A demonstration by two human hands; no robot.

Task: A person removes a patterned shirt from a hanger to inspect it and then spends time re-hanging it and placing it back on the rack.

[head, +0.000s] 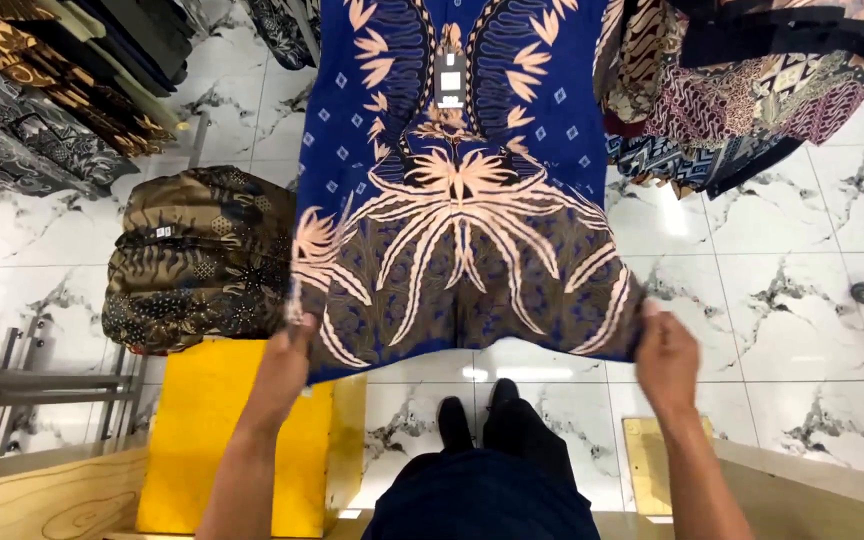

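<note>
View from above, looking down at a white marble-tiled floor with grey veins. A blue batik garment fills the middle of the view, hanging spread out and flat, patterned with large pale peach leaf and flower shapes over a darker brown band near its lower hem. A small dark tag hangs near its top centre. To its left, just beside it, a stack of folded brown batik cloth rests on a yellow stand. More patterned garments hang at upper left and upper right. A pale wooden ledge runs along the bottom edge. The person's dark trousers and shoes show below the garment. The left hand is closed, pinching the garment's lower left corner; the right hand is closed, gripping the lower right corner, pulling the hem wide between them.
</note>
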